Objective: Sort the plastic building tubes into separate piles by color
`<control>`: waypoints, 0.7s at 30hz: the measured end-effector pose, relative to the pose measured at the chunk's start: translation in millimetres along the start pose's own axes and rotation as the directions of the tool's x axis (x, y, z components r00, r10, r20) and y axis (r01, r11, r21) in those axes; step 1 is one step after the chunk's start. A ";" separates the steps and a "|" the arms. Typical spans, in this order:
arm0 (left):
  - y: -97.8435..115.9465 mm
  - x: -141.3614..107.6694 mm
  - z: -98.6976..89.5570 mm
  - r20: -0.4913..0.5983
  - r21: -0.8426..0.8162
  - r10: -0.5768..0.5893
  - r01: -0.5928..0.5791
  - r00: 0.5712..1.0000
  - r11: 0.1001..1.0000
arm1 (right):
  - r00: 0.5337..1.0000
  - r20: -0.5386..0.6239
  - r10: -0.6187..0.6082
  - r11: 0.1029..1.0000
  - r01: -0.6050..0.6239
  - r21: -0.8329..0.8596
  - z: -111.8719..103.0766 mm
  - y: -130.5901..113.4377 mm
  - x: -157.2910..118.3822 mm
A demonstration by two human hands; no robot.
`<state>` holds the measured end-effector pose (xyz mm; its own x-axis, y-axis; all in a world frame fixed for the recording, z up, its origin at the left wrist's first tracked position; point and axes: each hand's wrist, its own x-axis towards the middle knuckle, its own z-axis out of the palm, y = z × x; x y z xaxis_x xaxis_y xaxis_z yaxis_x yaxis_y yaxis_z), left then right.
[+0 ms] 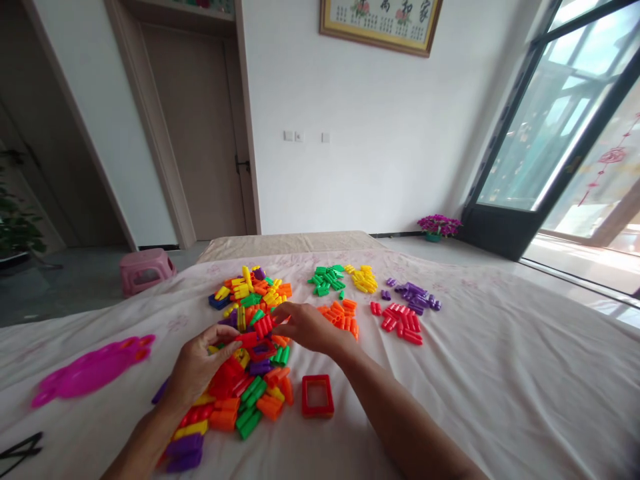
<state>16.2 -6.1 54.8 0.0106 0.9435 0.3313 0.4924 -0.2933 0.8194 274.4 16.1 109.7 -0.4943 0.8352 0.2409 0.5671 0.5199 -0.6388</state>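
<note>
So a small red plastic block (247,339) is being pinched between thumb and fingers of the left hand (206,352), right over the mixed heap of building blocks (260,367). The right hand (306,325) is being held just beside it, fingers curled down at a ribbed red block (263,326); whether that one's being gripped or only touched can't be told, since the fingertips are being partly hidden. Under both hands, red, orange, yellow, green and purple pieces are being jumbled together, some of them being covered by the left forearm. Just right of the heap, a red square frame (317,379) is being left flat on the floral-print tablecloth (475,373). Past the right hand, color groups are being kept separate: orange blocks (343,316) closest, partly being blocked by the wrist, then green blocks (326,280) and yellow blocks (365,279) behind, with red blocks (404,323) and purple blocks (414,296) farther right. Over on the left, a glossy pink tray (95,365) is being given its own spot, well apart from the heap. Beyond the table, a pink stool (147,272) is being parked on the floor, and a framed calligraphy piece (383,23) is being displayed on the white wall (350,180).
</note>
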 end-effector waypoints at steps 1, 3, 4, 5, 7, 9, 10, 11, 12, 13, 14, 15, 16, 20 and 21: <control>2.6 -1.0 1.4 -0.001 -0.009 0.003 -0.003 1.000 1.000 | 1.000 0.008 -0.001 0.999 0.001 0.032 7.7 -3.5 -0.5; 7.3 -3.1 5.2 0.004 -0.028 0.011 -0.011 1.000 1.000 | 1.000 0.019 0.002 0.996 -0.003 0.086 18.9 -8.2 -2.4; 9.4 -4.1 7.4 0.007 -0.036 0.014 -0.014 1.000 0.999 | 1.000 0.023 0.001 0.994 -0.003 0.112 23.2 -9.5 -3.2; 11.2 -4.9 9.6 0.008 -0.044 0.015 -0.015 1.000 0.999 | 1.000 0.028 -0.001 0.991 -0.003 0.135 26.8 -10.2 -3.7; 14.2 -5.6 13.1 0.013 -0.054 0.011 -0.011 1.000 0.998 | 0.999 0.032 -0.014 0.987 0.009 0.163 31.2 -10.2 -3.4; 14.8 -4.6 12.8 0.027 -0.072 -0.003 0.005 1.000 0.997 | 0.999 0.029 -0.028 0.989 0.023 0.145 29.8 -7.9 -2.0; 13.5 -3.4 10.6 0.032 -0.082 -0.015 0.018 0.999 0.996 | 0.999 0.023 -0.026 0.993 0.023 0.118 26.0 -5.4 -1.0; 10.6 -1.8 6.9 0.029 -0.090 -0.030 0.032 0.999 0.995 | 1.000 0.009 -0.016 0.997 0.015 0.076 19.9 -1.9 0.1; 5.7 0.2 1.7 0.015 -0.090 -0.046 0.047 0.999 0.995 | 1.000 -0.015 0.005 1.000 -0.005 0.019 11.7 3.0 1.0; -1.4 2.4 -4.7 -0.017 -0.080 -0.064 0.063 0.998 0.995 | 0.998 -0.051 0.036 0.998 -0.039 -0.050 1.6 9.2 1.7; -10.7 4.6 -11.9 -0.053 -0.059 -0.082 0.079 0.995 0.995 | 0.993 -0.096 0.070 0.989 -0.082 -0.123 -10.0 16.6 2.0; -22.0 6.8 -19.5 -0.092 -0.032 -0.096 0.094 0.991 0.995 | 0.984 -0.143 0.108 0.972 -0.135 -0.194 -22.6 25.1 1.7; -34.7 8.8 -27.1 -0.128 -0.012 -0.122 0.122 0.984 0.992 | 0.971 -0.189 0.149 0.947 -0.195 -0.255 -35.6 34.5 0.6; -84.0 13.2 -49.5 -0.140 0.001 -0.222 0.224 0.965 0.974 | 0.885 -0.283 0.370 0.807 -0.457 -0.373 -85.0 73.6 -14.8; -92.0 13.2 -52.4 -0.154 0.008 -0.238 0.242 0.959 0.970 | 0.849 -0.300 0.435 0.756 -0.525 -0.391 -95.6 82.4 -21.4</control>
<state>-74.6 25.3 8.3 -0.2406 0.9508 0.1950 0.4874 -0.0553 0.8714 394.7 58.2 121.7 0.0247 0.9889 0.1464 0.9458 0.0243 -0.3238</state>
